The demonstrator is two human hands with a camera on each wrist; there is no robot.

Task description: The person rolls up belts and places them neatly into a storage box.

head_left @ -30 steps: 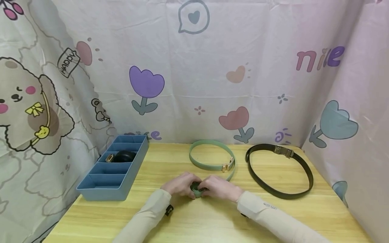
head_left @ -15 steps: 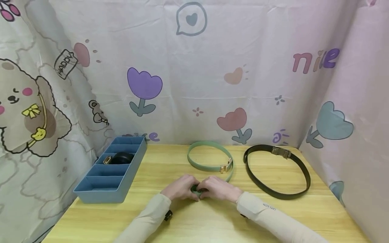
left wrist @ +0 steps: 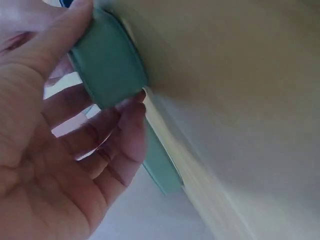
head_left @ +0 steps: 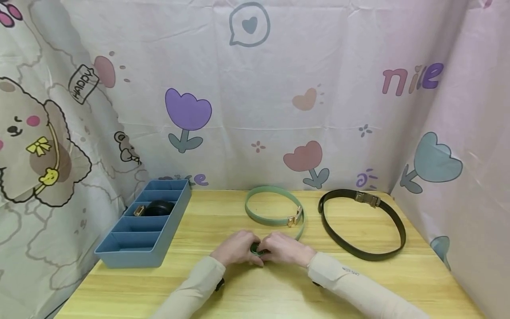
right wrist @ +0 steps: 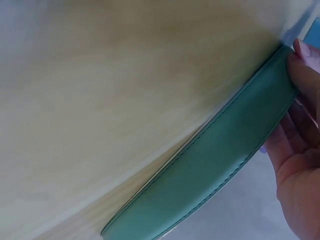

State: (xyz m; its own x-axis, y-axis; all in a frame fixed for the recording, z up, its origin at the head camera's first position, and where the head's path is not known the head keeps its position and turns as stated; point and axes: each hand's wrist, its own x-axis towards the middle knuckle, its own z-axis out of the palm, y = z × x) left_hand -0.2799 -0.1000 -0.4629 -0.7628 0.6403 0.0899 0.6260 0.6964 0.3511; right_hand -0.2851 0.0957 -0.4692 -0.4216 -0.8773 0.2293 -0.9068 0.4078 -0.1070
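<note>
A green belt (head_left: 266,220) lies in a loose loop on the table, its gold buckle (head_left: 294,218) at the loop's right side. From there a strip runs toward me into a small coil (head_left: 256,249) between my hands. My left hand (head_left: 237,248) holds the coil, thumb on one side and fingers curled beneath; in the left wrist view the coil's rounded green face (left wrist: 110,62) shows. With thumb and fingers, my right hand (head_left: 284,248) pinches the belt near the coil. A stitched length of the belt (right wrist: 200,155) stretches away from that hand in the right wrist view.
A blue divided tray (head_left: 163,241) stands at the left; one compartment holds a coiled black belt (head_left: 159,208) with a gold buckle. On the right lies a black belt (head_left: 360,253) in a wide loop. A printed curtain (head_left: 247,110) hangs behind the wooden table (head_left: 255,294).
Both hands stay around the green coil with small finger shifts, and the left fingers now cover more of its front. The head view has shifted slightly. The tray and black belts have not moved.
</note>
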